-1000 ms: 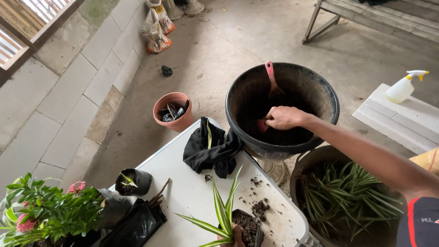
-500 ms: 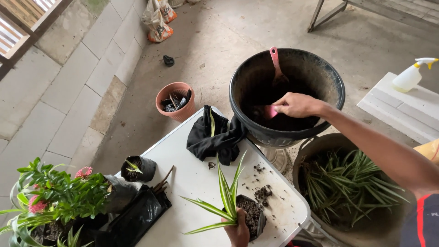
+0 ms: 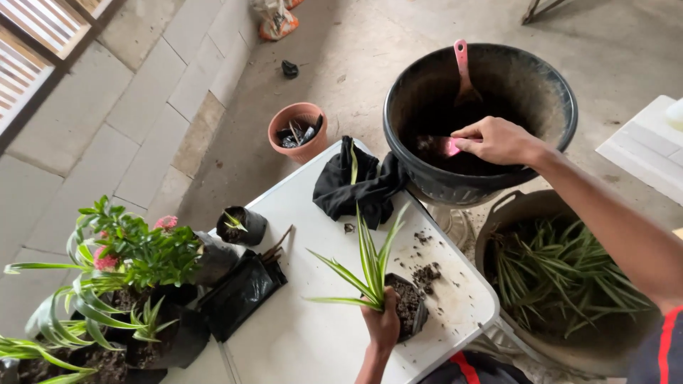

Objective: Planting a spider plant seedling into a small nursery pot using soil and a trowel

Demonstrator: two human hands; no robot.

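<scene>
My right hand (image 3: 496, 140) reaches into a big black tub (image 3: 555, 78) of dark soil and grips a small pink scoop (image 3: 440, 145) loaded with soil. A second pink trowel (image 3: 464, 67) stands stuck in the soil at the tub's back. My left hand (image 3: 382, 323) holds a striped green seedling (image 3: 364, 264) upright by its base, beside a small black grow bag (image 3: 411, 306) half filled with soil, on a white table (image 3: 313, 313). Loose soil (image 3: 427, 270) is scattered next to the bag.
A crumpled black bag with a leaf (image 3: 359, 186) lies on the table's far end. Potted plants with pink flowers (image 3: 128, 249) and black grow bags (image 3: 238, 291) crowd the left. A terracotta pot (image 3: 299, 131) stands on the floor. A brown basin of seedlings (image 3: 562, 277) sits lower right.
My right hand has lifted the pink scoop full of soil out of the tub's soil. The view has shifted closer, and my left hand still holds the seedling.
</scene>
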